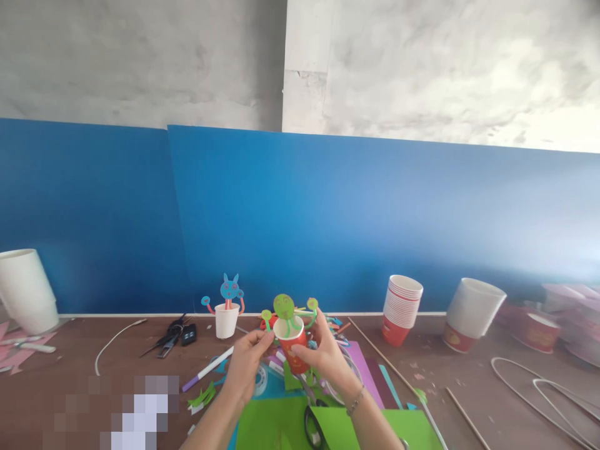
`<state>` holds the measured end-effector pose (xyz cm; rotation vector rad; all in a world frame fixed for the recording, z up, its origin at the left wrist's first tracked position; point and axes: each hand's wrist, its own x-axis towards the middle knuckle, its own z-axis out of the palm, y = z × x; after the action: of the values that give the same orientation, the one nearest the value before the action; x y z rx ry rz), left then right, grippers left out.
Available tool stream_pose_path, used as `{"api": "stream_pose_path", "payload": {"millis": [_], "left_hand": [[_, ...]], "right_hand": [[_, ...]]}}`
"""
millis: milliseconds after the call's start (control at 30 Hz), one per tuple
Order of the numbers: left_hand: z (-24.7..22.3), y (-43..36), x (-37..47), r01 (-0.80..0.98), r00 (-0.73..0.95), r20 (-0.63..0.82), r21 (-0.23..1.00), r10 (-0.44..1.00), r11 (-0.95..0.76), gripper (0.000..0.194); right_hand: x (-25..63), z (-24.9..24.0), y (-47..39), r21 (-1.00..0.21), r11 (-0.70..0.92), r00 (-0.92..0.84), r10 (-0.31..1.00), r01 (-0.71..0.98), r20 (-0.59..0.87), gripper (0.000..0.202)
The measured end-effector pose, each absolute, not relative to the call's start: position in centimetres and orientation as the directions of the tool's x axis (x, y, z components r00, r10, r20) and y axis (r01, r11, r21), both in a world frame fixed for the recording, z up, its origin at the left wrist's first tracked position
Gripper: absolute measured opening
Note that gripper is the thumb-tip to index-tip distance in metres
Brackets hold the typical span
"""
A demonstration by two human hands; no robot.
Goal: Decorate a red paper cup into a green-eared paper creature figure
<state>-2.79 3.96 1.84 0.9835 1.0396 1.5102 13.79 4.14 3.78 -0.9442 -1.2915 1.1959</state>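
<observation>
In the head view a red paper cup (294, 354) is held tilted above the littered middle of the table. A green paper face (284, 307) stands up out of it on green stems, and green arms with small round paper discs reach out on both sides. My left hand (248, 362) is closed, its thumb and fingers pinching at the cup's left rim near the base of one arm. My right hand (328, 356) grips the cup's right side with the thumb across its front, a finger up by the right disc (312, 304).
A white cup with a blue paper figure (227, 321) stands at the back. Scissors (313, 427), green paper (267, 425), tape (260, 381) and a marker (206, 369) lie below. Cup stacks (402, 306) stand right, more white cups (28, 290) left. Keys (169, 340) lie behind.
</observation>
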Motion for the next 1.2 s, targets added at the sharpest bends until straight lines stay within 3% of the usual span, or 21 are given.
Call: {"api": "stream_pose_path", "payload": {"millis": [200, 300, 467, 733, 967, 1067, 1200], "left_hand": [[1.2, 4.2, -2.9, -0.21, -0.258, 0.154, 0.955, 0.954, -0.211, 0.03], [1.2, 4.1, -2.6, -0.24, -0.23, 0.186, 0.941, 0.955, -0.241, 0.032], [1.0, 3.9, -2.0, -0.356, -0.142, 0.147, 0.915, 0.979, -0.189, 0.035], [0.5, 4.2, -2.2, -0.443, -0.133, 0.072, 0.888, 0.988, -0.125, 0.031], [1.0, 3.8, -1.4, -0.554, 0.009, 0.01, 0.832, 1.0, -0.003, 0.049], [1.2, 3.7, -1.1, -0.621, 0.069, 0.022, 0.783, 0.997, 0.025, 0.052], [1.4, 3.5, -1.0, -0.631, -0.022, 0.086, 0.772, 0.996, -0.081, 0.048]], "right_hand": [[14.0, 3.8, 4.4, -0.99, 0.12, -0.107, 0.986, -0.08, 0.128, 0.076], [14.0, 3.6, 4.5, -0.987, 0.123, -0.15, 0.979, -0.1, 0.137, 0.073], [14.1, 2.9, 4.9, -0.978, 0.141, -0.194, 0.966, -0.155, 0.17, 0.071], [13.9, 2.5, 5.0, -0.985, 0.09, -0.295, 0.946, -0.147, 0.13, 0.085], [13.7, 2.6, 4.8, -0.987, 0.04, -0.362, 0.928, -0.153, 0.094, 0.078], [13.8, 2.3, 5.0, -0.99, -0.014, -0.309, 0.951, -0.139, 0.03, 0.061], [13.8, 2.0, 5.3, -0.994, -0.054, -0.142, 0.989, -0.097, -0.039, 0.05]]}}
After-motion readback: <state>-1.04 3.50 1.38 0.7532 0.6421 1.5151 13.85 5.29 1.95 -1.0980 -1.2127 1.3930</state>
